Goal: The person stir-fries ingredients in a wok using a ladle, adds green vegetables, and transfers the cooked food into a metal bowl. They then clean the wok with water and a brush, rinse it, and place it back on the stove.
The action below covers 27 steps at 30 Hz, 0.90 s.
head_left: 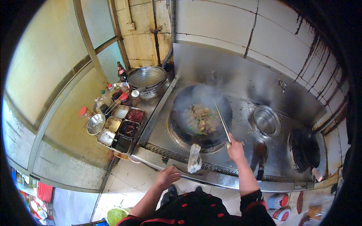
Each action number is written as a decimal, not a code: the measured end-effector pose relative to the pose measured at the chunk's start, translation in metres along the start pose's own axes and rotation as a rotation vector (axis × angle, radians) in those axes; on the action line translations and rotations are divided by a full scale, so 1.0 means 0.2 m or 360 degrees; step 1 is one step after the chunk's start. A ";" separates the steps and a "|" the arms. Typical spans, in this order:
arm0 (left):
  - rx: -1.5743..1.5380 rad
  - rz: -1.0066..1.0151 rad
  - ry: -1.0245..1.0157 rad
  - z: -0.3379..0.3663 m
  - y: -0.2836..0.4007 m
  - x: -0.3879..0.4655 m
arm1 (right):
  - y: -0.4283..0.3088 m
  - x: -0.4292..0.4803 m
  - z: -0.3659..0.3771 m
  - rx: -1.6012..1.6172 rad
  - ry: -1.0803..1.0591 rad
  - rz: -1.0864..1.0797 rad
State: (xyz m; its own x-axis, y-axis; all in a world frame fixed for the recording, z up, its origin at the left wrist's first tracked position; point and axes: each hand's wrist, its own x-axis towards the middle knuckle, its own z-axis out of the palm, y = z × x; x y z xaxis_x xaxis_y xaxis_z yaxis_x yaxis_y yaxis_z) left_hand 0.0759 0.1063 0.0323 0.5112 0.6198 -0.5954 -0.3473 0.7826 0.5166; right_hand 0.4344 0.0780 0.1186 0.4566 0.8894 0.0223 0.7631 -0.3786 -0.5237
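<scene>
A blackened wok [181, 108] sits on the stainless steel range, with steam rising from it. Stir-fried food [200, 118], brown with green bits, lies in its bottom. My right hand [235, 149] grips a long metal-handled cooking tool [221, 118] that reaches into the wok; steam blurs its far end, so I cannot tell its head shape. The wok's handle, wrapped in a white cloth [194, 159], points towards me. Just left of that cloth, by the range's front edge, my left hand [168, 176] is held empty with loosely spread fingers, apart from the handle.
Left of the range are a seasoning tray [121, 128], a steel bowl [96, 124], several bottles [121, 70] and a perforated colander [147, 77]. A metal pot [265, 121] and a second dark wok [304, 149] stand at right. Tubs [278, 207] sit below the range's right front.
</scene>
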 end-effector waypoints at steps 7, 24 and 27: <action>0.0037 0.0194 0.1089 -0.72 -0.26 -0.47 | -0.32 -0.07 -0.04 0.0258 -0.0299 -0.0154; -0.0298 -0.0179 0.1446 -1.05 -1.11 -0.76 | -1.26 -0.37 0.47 0.1119 -0.1720 -0.0035; -0.0416 -0.0030 0.1556 -1.03 -1.09 -0.72 | -1.28 -0.39 0.49 0.0992 -0.1693 -0.0080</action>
State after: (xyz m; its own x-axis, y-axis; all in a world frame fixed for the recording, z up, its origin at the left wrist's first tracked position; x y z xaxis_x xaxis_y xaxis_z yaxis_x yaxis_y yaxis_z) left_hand -0.0836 -0.1421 -0.1221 -0.3090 0.2909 -0.9055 -0.5669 0.7081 0.4209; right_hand 0.1596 0.1307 0.1680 -0.3886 0.7757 -0.4973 0.2876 -0.4106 -0.8653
